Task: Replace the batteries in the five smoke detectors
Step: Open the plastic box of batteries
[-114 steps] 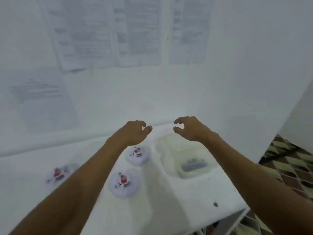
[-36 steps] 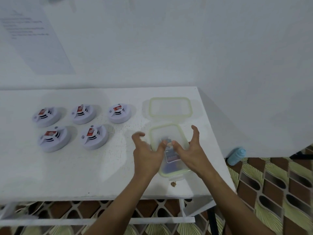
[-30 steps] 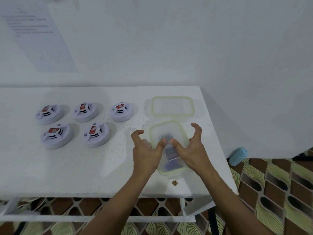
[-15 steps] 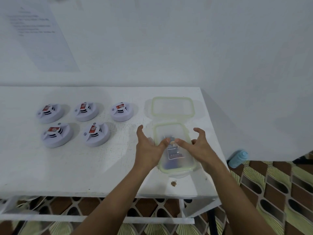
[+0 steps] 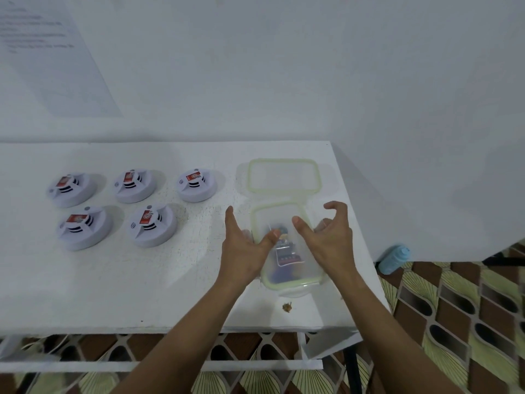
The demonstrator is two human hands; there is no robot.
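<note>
Several round white smoke detectors (image 5: 152,225) with red labels lie in two rows on the left of the white table (image 5: 113,285). A clear lidded container (image 5: 287,271) with a green rim sits near the table's right front and shows dark batteries inside. My left hand (image 5: 243,254) lies at its left side, thumb touching the lid and index finger straight. At the container's right side my right hand (image 5: 331,241) hovers, thumb over the lid and fingers loosely curled above the side flap.
A second clear green-rimmed box or lid (image 5: 284,175) lies just behind the container. A small brown crumb (image 5: 287,307) sits near the table's front edge. A light blue bottle (image 5: 393,258) lies on the patterned floor to the right. White walls close the back and right.
My view dropped from the wall to the table. Both hands came down onto the lidded container; their thumbs, close together on the lid before, are now spread apart.
</note>
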